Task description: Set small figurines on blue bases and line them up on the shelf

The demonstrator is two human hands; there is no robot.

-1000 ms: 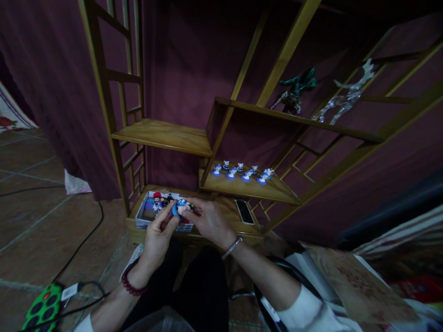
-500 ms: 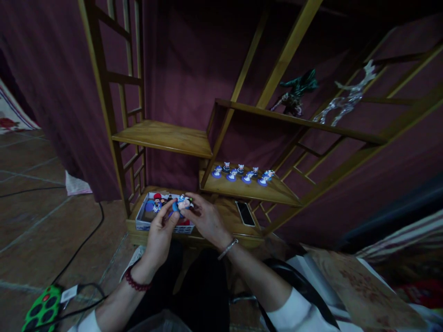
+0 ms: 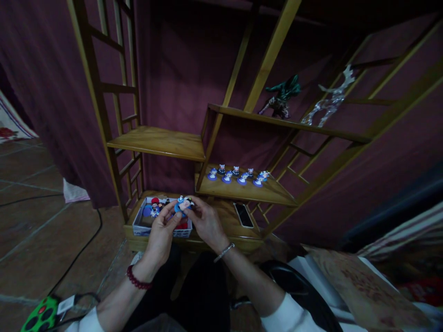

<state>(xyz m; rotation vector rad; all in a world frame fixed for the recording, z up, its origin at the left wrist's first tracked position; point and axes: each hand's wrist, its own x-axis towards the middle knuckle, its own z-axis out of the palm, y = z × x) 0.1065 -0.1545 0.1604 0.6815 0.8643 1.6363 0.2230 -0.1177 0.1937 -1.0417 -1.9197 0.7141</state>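
Note:
A small blue and white figurine (image 3: pixel 183 204) is pinched between both hands, above the right part of a shallow box. My left hand (image 3: pixel 163 233) has its fingers closed on the figurine's left side. From the right, my right hand (image 3: pixel 206 222) grips it too, fingertips partly hiding it. Beneath and behind them, the white patterned box (image 3: pixel 141 229) stands on the lowest shelf and holds several more figurines (image 3: pixel 154 208), one with a red top. On the shelf to the right, several small figurines (image 3: pixel 227 177) stand in two rows, those in front on purple bases.
A phone (image 3: pixel 243 215) lies right of my hands on the lowest board. Above, a wooden shelf (image 3: pixel 157 140) juts out at left. A dark green figure (image 3: pixel 284 97) and a clear deer statue (image 3: pixel 328 102) stand higher right. A green power strip (image 3: pixel 42 314) and cable lie on the floor.
The view has shifted slightly, so the shelf unit appears a little further left. Both hands keep hold of the figurine, which looks slightly turned.

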